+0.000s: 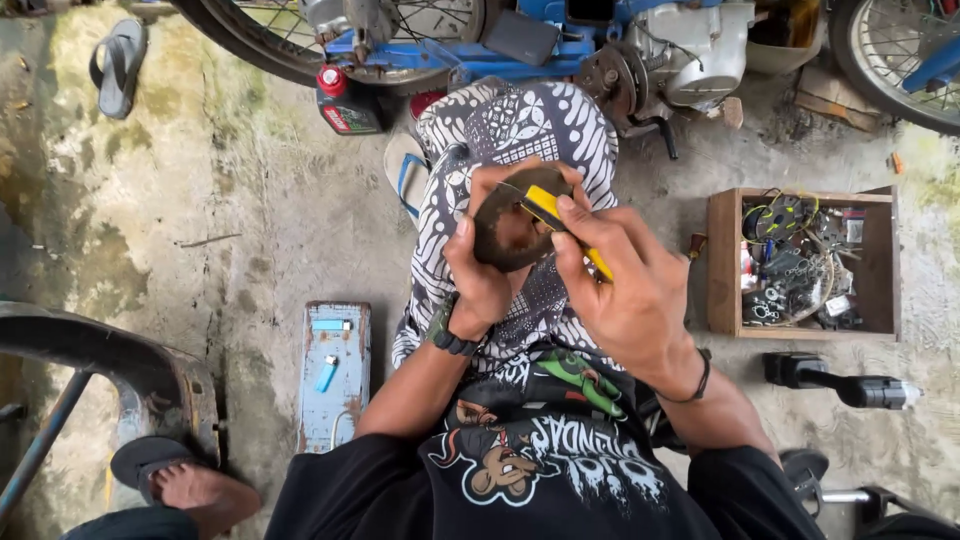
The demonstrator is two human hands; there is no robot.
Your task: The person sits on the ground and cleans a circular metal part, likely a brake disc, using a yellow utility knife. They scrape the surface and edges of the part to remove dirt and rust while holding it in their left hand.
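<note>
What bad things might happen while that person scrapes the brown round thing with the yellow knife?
The yellow-handled utility knife in the right hand works close to the left hand, whose fingers wrap the dark brown round part; a slip might cut them. The part sits above the patterned black-and-white cloth on the lap, so the blade could also slide toward the leg. Green-handled pliers lie loose on the lap and may drop.

Far from me, beside the rear wheel of the blue motorcycle, a dark oil bottle point(347, 105) stands on the concrete floor. It carries a red cap and a red and white label point(336, 118) on its left face.
</note>
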